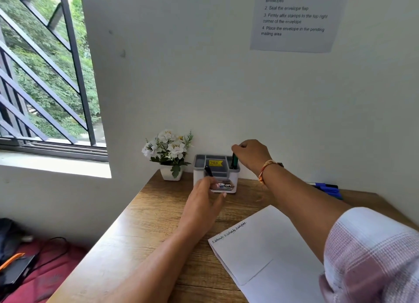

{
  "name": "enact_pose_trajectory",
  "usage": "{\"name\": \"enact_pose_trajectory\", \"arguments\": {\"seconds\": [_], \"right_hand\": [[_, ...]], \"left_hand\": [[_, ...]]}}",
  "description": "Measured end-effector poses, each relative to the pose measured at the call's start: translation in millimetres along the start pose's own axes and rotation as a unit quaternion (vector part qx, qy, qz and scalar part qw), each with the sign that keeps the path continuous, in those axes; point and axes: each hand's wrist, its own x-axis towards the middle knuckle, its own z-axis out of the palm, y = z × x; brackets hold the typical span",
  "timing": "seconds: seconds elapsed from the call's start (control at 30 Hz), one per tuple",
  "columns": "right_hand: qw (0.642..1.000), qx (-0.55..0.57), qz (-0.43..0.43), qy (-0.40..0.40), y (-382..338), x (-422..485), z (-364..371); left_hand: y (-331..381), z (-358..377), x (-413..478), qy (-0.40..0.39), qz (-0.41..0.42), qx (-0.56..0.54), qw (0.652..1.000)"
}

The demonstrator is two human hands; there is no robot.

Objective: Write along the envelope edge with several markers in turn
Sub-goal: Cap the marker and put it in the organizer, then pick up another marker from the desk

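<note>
Two hands up at the pen organizer (200,158) at the back of the counter (147,223): right hand (251,155) curled round a green marker (234,161) standing in its right compartment, left hand (201,198) pinching a black marker (208,170) at its front-left. Envelope (267,253) lies flat nearer the counter's front, handwriting along its upper-left edge. Blue markers (327,188) lie by the wall, right.

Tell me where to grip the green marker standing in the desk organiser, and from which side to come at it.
Pinch the green marker by its top end, from straight above. It stands upright in the right compartment of the organiser, whose walls hide its lower barrel; only the top is free. The right hand grips it there; the left hand holds a black marker.
</note>
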Motion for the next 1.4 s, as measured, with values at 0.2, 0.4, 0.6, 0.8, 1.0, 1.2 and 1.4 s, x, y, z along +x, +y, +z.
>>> {"name": "enact_pose_trajectory", "arguments": {"seconds": [0.2, 0.4, 0.6, 0.8, 1.0, 1.2, 1.4], "right_hand": [[0.999, 0.032, -0.011, -0.016, 3.2, -0.5, -9.9], [1.000, 0.025, 0.015, 0.003, 48.4, -5.6, -56.8], [0.970, -0.220, 0.072, -0.071, 136.4, -31.8, -90.1], [0.962, -0.255, 0.079, -0.054, 173.0, -47.5, -85.9], [0.958, -0.276, 0.061, -0.043, 179.8, -45.2, -74.6], [0.957, -0.288, 0.046, -0.008, 184.6, -46.7, -66.0], [0.950, -0.310, 0.030, -0.030, 182.5, -44.9, -68.5]], "left_hand": [[1.9, -1.3, -0.8, -0.010, 0.003, 0.001, 1.000], [3.0, -0.7, -1.4, -0.023, 0.014, -0.004, 1.000], [7.2, 4.6, -4.9, -0.073, 0.073, 0.030, 0.994], [10.2, 8.9, -8.7, -0.106, 0.100, 0.057, 0.988], [11.4, 8.9, -9.3, -0.124, 0.101, 0.057, 0.985], [10.7, 9.8, -9.1, -0.132, 0.097, 0.058, 0.985], [11.3, 9.2, -9.0, -0.130, 0.099, 0.066, 0.984]]}}
